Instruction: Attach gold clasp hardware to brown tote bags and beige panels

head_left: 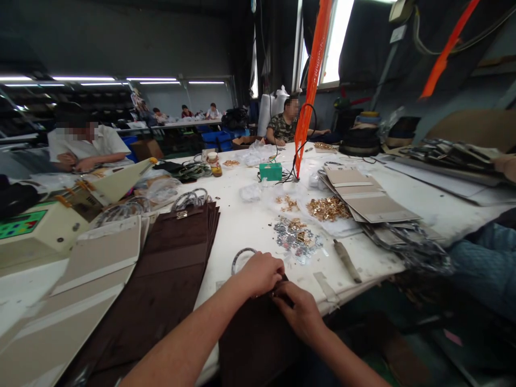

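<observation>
A dark brown fabric-like panel (pixel 253 344) hangs over the table's front edge, close to my body. My left hand (pixel 262 273) is closed on the top edge of this panel, its fingers curled in. Beside it, my right hand (pixel 300 309) pinches the same edge with thumb and forefinger. A tiny bright spot shows between the fingertips, too small to name. Past my left hand, a plastic-wrapped handle loop (pixel 237 257) rises from the panel. Just beyond the hands lie a heap of small silver metal plates (pixel 296 242) and a pile of gold-coloured fittings (pixel 328 208).
Brown panels (pixel 177 242) and beige panels (pixel 108 252) are stacked on the left beside a cream machine (pixel 40 231). A wooden-handled tool (pixel 346 260) lies right. Further off are beige pieces (pixel 363 193), a green box (pixel 270 171), an orange hanging strip (pixel 312 80) and seated co-workers.
</observation>
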Demonstrator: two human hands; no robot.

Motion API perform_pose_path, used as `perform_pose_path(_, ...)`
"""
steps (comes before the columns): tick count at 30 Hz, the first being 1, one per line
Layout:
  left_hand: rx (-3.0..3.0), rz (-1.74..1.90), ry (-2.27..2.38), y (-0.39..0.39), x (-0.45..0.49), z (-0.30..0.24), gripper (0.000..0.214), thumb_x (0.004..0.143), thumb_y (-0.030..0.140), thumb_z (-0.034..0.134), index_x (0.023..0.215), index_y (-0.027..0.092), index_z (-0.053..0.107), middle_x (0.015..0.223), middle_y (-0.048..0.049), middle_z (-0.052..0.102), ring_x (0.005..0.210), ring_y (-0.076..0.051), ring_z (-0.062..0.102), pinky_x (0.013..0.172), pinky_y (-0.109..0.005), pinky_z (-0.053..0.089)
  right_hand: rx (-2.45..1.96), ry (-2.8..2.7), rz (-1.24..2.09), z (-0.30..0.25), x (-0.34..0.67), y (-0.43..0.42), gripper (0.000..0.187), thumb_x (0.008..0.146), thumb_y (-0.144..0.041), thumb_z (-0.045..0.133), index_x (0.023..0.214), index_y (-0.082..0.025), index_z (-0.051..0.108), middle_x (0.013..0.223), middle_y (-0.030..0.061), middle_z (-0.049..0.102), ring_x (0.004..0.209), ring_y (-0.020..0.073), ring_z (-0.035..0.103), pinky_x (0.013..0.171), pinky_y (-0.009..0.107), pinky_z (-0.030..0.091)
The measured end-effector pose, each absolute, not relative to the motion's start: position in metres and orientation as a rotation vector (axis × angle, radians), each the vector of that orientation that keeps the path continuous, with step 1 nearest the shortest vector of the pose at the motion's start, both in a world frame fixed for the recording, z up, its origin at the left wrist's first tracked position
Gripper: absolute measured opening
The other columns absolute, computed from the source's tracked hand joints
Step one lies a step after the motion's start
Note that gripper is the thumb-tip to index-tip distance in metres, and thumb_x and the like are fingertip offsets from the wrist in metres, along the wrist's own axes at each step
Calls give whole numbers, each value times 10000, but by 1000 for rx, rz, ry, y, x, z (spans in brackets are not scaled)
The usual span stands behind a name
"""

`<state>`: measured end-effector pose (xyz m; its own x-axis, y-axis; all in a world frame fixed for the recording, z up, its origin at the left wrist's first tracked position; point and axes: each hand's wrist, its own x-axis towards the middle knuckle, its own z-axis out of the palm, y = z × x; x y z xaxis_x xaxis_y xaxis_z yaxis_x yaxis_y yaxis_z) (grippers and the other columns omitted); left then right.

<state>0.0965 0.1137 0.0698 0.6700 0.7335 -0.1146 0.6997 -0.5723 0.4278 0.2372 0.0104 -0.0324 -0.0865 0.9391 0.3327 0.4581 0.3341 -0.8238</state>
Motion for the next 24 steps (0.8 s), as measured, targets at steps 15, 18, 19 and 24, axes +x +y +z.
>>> perform_pose_path(15,2119,232,1600,101,64,41,252,808,412,692,969,219,697,961,-70,748,896,-254,681,764,-321,442,-1274,-979,1200,-17,256,37,411,767,-552,791,845,-160,695,727,49,732,696,214,737,565,267,567)
perform_pose_path(18,2082,187,1592,104,64,36,283,750,396,728,954,201,701,904,-72,745,835,-252,679,703,-310,428,-1274,-1010,1185,-17,258,37,412,760,-541,794,893,-166,688,748,39,729,682,212,739,542,260,555)
perform_pose_path(19,2062,175,1580,107,65,35,277,731,383,737,928,192,703,870,-70,740,806,-249,676,675,-305,420,-1286,-1034,1164,-18,258,37,392,769,-523,784,915,-172,686,760,37,731,677,213,738,536,262,550)
perform_pose_path(24,1941,153,1437,114,65,34,196,732,346,718,817,170,710,738,-32,708,686,-202,651,566,-267,390,-1405,-1325,929,-21,265,32,195,850,-357,684,962,-205,729,802,46,755,719,221,723,655,320,566)
